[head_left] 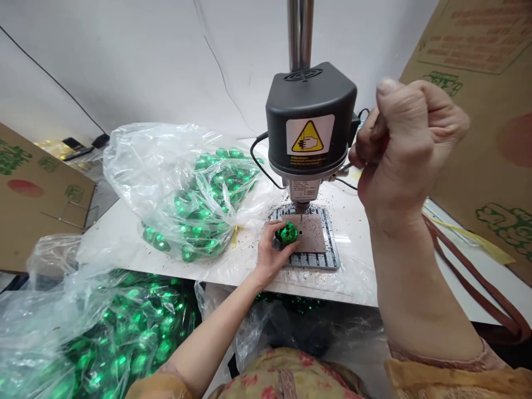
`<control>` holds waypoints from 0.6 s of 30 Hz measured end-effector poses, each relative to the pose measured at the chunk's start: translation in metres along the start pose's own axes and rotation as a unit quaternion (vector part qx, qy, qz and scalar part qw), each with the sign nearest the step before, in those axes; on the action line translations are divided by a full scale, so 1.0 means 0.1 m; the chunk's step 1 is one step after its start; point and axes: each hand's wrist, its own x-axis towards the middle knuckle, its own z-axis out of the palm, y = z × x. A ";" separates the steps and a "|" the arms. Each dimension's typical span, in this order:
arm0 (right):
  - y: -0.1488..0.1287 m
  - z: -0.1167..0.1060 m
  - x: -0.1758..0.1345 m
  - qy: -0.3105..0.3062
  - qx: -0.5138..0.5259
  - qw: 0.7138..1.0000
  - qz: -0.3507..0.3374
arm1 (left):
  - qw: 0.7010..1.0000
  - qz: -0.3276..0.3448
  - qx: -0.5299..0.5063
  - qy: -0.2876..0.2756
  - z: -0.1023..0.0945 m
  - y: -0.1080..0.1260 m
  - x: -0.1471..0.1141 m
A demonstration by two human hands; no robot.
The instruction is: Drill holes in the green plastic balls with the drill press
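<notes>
A small drill press [311,111] with a black motor housing stands on the white table. Between the thumb and fingers of my left hand [272,246] is a shiny green faceted ball [287,233]. The ball sits over the left part of the pinkish work plate [313,235], just left of the drill bit [301,215] and apart from it. Dark holes or spots show on the ball's upper face. My right hand [399,138] is raised at the press's right side, its fingers wrapped round the feed lever [348,166], which is mostly hidden by the fist.
A clear plastic bag [149,166] of green balls lies on the table [353,277] at left. Another bag [124,332] of green balls is below, lower left. Cardboard boxes [477,138] flank both sides. A brown strap [477,271] loops at right. Dark shavings surround the slotted base [330,260].
</notes>
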 end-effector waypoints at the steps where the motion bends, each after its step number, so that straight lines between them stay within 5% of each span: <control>1: 0.01 0.00 0.00 0.003 0.001 1.000 -0.004 | 1.000 0.019 0.002 -0.005 -0.03 0.03 -0.03; 6: 0.01 0.00 0.00 0.001 -0.005 1.000 -0.022 | 0.992 0.092 -0.015 -0.087 -0.21 0.24 -0.43; 8: 0.01 0.00 -0.01 -0.005 -0.010 1.000 -0.022 | 0.975 0.133 -0.005 -0.179 -0.29 0.28 -0.73; 11: 0.00 0.01 -0.02 -0.006 0.004 1.000 -0.026 | 0.904 0.184 0.058 -0.381 -0.37 0.23 -1.17; 14: 0.02 0.01 -0.01 -0.004 0.014 0.999 -0.043 | 0.859 0.062 0.125 -0.493 -0.30 0.09 -1.48; 18: 0.03 0.00 0.00 -0.004 0.008 0.999 -0.054 | 0.822 -0.218 0.202 -0.487 -0.13 -0.05 -1.53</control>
